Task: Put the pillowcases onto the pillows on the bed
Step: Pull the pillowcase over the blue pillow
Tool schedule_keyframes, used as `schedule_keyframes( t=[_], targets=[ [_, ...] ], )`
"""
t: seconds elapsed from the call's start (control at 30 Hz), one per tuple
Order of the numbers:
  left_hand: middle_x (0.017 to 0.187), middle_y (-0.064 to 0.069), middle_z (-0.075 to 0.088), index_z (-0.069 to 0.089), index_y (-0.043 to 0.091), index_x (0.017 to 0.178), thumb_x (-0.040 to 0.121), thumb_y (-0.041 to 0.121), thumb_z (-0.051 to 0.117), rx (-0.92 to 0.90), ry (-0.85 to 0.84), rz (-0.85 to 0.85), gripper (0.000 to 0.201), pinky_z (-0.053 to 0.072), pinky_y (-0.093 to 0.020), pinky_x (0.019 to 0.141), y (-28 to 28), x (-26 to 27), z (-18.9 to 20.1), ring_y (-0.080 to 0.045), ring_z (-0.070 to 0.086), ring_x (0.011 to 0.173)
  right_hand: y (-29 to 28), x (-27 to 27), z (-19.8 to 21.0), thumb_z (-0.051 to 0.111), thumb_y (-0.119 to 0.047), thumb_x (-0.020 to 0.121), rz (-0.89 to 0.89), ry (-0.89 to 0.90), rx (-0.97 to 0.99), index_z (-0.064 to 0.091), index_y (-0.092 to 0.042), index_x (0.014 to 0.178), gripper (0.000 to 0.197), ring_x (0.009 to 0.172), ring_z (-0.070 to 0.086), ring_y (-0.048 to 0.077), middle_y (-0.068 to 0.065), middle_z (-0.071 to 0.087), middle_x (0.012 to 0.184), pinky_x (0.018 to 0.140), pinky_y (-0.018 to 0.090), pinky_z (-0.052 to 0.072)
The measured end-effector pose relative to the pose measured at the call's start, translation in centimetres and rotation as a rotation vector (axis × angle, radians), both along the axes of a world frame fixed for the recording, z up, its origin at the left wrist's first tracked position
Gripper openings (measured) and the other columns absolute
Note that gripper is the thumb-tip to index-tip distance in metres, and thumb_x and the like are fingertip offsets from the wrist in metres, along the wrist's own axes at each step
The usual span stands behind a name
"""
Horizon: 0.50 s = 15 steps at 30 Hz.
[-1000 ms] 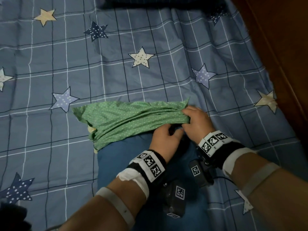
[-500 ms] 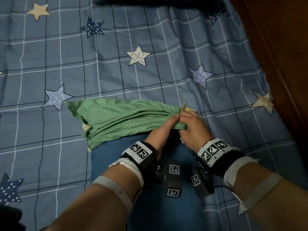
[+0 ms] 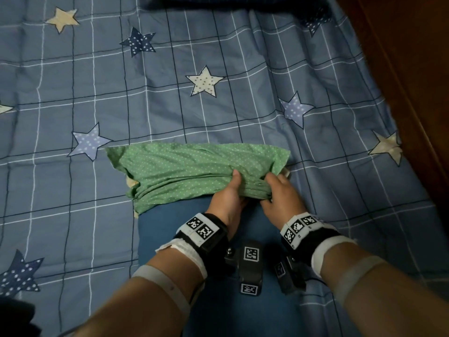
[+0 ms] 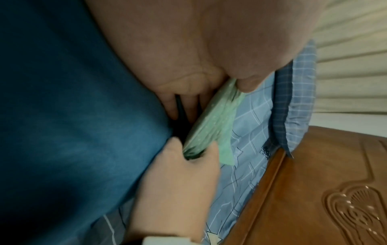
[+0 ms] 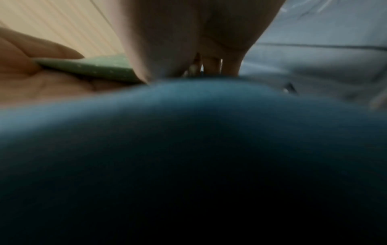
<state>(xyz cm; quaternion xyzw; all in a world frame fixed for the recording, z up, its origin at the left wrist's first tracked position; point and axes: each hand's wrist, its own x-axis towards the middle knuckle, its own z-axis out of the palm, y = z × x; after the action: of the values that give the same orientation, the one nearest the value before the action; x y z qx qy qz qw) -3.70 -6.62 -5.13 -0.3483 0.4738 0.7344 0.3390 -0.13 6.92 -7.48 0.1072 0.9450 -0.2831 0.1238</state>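
A blue pillow (image 3: 175,239) lies lengthwise on the bed in front of me. A green dotted pillowcase (image 3: 184,171) is bunched over its far end. My left hand (image 3: 230,193) grips the bunched hem, thumb on top and fingers underneath. My right hand (image 3: 277,193) grips the same hem just to the right, near the pillow's right corner. In the left wrist view the pillowcase (image 4: 213,119) is pinched between thumb and fingers, with my right hand (image 4: 182,167) below it holding the folds. The right wrist view shows mostly the pillow (image 5: 188,149) and a strip of pillowcase (image 5: 94,69).
The bed carries a blue checked sheet with stars (image 3: 170,81). A brown wooden bed frame (image 3: 413,81) runs along the right side. A dark pillow or bedding edge (image 3: 218,3) lies at the far end. A carved wooden panel (image 4: 324,190) shows beside the mattress.
My left hand has moved from under the hem to grip it with the thumb on top. The hands have parted slightly, and the pillowcase spreads further to the right.
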Motion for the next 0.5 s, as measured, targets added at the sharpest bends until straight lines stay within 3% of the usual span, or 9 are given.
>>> schedule_keyframes(
  t=[0.07, 0.13, 0.2, 0.3, 0.4, 0.5],
  targets=[
    [0.126, -0.021, 0.065, 0.053, 0.000, 0.133, 0.097, 0.046, 0.053, 0.051, -0.045, 0.010, 0.058, 0.044, -0.046, 0.110, -0.6, 0.3, 0.4, -0.033, 0.064, 0.117, -0.6, 0.8, -0.1, 0.064, -0.002, 0.073, 0.000, -0.013, -0.001, 0.054, -0.011, 0.117, 0.046, 0.111, 0.052, 0.037, 0.015, 0.049, 0.125, 0.088, 0.039, 0.048],
    [0.120, -0.024, 0.067, 0.055, 0.000, 0.127, 0.099, 0.043, 0.051, 0.048, -0.059, -0.010, 0.051, 0.051, -0.043, 0.101, -1.2, 0.5, 0.7, -0.036, 0.067, 0.111, -0.9, 1.1, 0.3, 0.062, 0.000, 0.073, -0.040, 0.009, -0.010, 0.053, -0.012, 0.118, 0.048, 0.111, 0.051, 0.035, 0.014, 0.044, 0.125, 0.090, 0.037, 0.047],
    [0.112, -0.021, 0.071, 0.057, 0.005, 0.120, 0.103, 0.040, 0.045, 0.026, -0.061, -0.069, 0.041, 0.057, -0.038, 0.090, -2.1, 0.5, 1.4, -0.034, 0.071, 0.102, -0.9, 1.1, 0.7, 0.060, 0.003, 0.073, -0.103, 0.029, -0.018, 0.053, -0.014, 0.116, 0.046, 0.102, 0.053, 0.033, 0.012, 0.041, 0.122, 0.085, 0.033, 0.046],
    [0.103, -0.018, 0.072, 0.056, 0.006, 0.114, 0.107, 0.032, 0.037, 0.003, -0.087, -0.088, 0.033, 0.057, -0.039, 0.086, -4.0, 0.4, 2.8, -0.032, 0.072, 0.092, -1.2, 1.5, 1.3, 0.056, 0.007, 0.075, -0.145, 0.030, -0.046, 0.049, -0.014, 0.113, 0.044, 0.097, 0.054, 0.032, 0.011, 0.042, 0.120, 0.079, 0.029, 0.043],
    [0.086, -0.018, 0.068, 0.057, 0.003, 0.102, 0.103, 0.021, 0.044, -0.119, -0.085, 0.031, 0.022, 0.060, -0.041, 0.068, -6.5, -0.2, 3.3, -0.032, 0.069, 0.077, -1.4, 1.6, 1.5, 0.054, 0.008, 0.076, -0.146, 0.041, -0.082, 0.047, -0.013, 0.114, 0.045, 0.097, 0.055, 0.034, 0.013, 0.049, 0.119, 0.080, 0.037, 0.049],
    [0.072, -0.017, 0.063, 0.058, 0.003, 0.093, 0.097, 0.015, 0.054, -0.261, -0.065, 0.179, 0.013, 0.057, -0.033, 0.045, -9.7, -1.0, 3.0, -0.030, 0.065, 0.063, -1.6, 2.0, 1.5, 0.054, 0.009, 0.076, -0.104, 0.063, -0.050, 0.046, -0.013, 0.111, 0.043, 0.095, 0.055, 0.033, 0.013, 0.049, 0.117, 0.079, 0.036, 0.049]
  ],
)
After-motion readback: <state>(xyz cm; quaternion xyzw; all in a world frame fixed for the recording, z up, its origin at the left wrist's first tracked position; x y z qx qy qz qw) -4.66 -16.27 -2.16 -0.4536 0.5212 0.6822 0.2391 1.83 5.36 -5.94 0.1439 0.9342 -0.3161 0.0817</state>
